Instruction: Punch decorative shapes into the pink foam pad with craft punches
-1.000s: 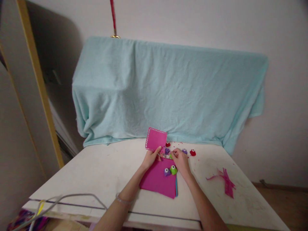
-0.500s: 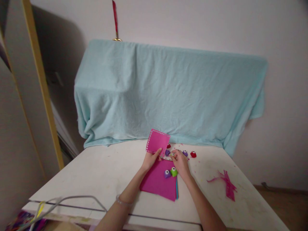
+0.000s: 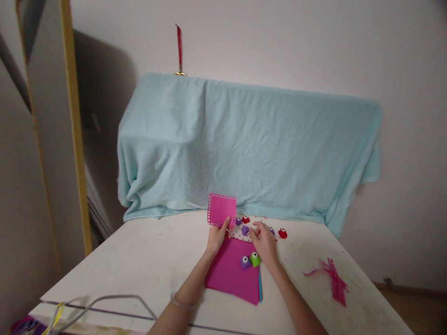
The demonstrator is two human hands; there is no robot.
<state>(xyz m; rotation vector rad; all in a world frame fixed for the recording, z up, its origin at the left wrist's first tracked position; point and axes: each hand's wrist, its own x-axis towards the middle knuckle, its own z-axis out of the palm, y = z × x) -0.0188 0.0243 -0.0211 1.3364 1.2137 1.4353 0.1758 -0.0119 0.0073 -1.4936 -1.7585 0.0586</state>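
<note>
My left hand (image 3: 217,238) is closed on a square pink paper card (image 3: 222,208), thumb on its lower right part. Small holes run along the card's edges. My right hand (image 3: 264,242) hovers low over the table, thumb and forefinger apart with nothing visible between them. Just left of its fingertips sits a purple craft punch (image 3: 245,230). Beyond it stand another purple punch (image 3: 238,221) and a red punch (image 3: 246,219). A purple punch (image 3: 271,230) is partly hidden behind my right hand. A green punch (image 3: 255,259) and a purple punch (image 3: 245,262) rest on a pink paper stack (image 3: 232,278).
A red punch (image 3: 282,233) stands to the right, amid scattered pink paper bits. Pink paper strips (image 3: 335,284) lie on the white table (image 3: 146,260). A light blue towel (image 3: 251,144) hangs behind. A grey cable (image 3: 118,296) crosses the front left edge.
The green punch that was in my right fingers is out of sight now, and those fingers have parted. The card in my left hand has turned more upright. The camera has tilted up slightly.
</note>
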